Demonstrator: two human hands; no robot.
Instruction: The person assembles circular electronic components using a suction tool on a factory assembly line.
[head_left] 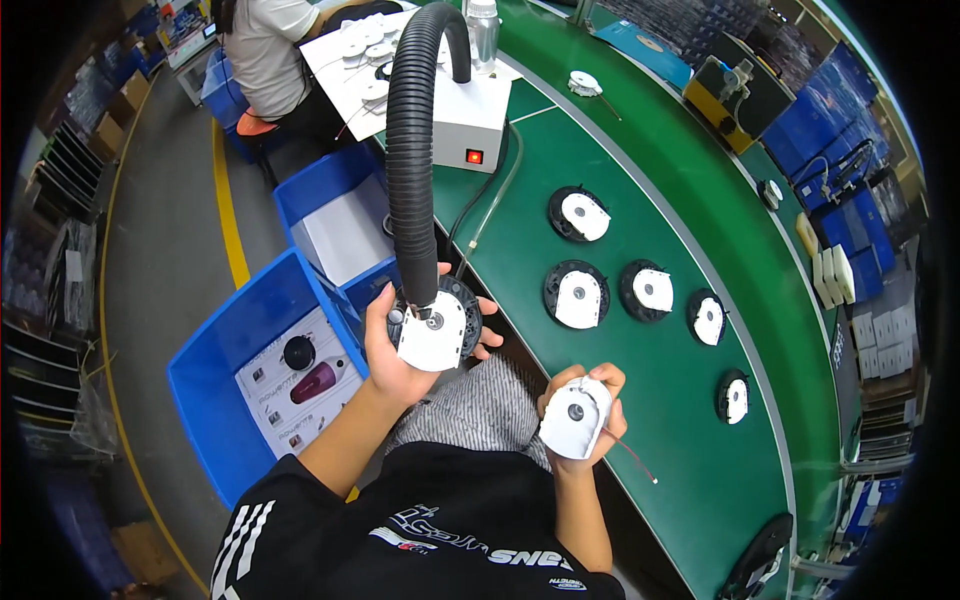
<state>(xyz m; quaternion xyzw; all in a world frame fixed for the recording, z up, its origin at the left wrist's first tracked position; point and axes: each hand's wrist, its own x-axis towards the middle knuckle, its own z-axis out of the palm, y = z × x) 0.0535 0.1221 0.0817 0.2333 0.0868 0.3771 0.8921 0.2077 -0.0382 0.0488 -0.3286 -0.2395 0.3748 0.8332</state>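
A blue bin (225,385) at eight o'clock holds a white printed box (295,385). Left hand (400,350) clasps a black-and-white disc (437,328); right hand (585,410) grips a white plate (575,418).

I see my left hand (400,350) holding a round black disc with a white plate (437,328) just below the mouth of the black ribbed hose (412,160), left of the green worktop (640,420). My right hand (585,415) holds a second white-plated disc (574,418) at the worktop's near edge. Five more discs (578,294) lie on the worktop beyond it. A blue plastic bin (215,380) stands to my left, and a white box unit (470,120) sits behind the hose.
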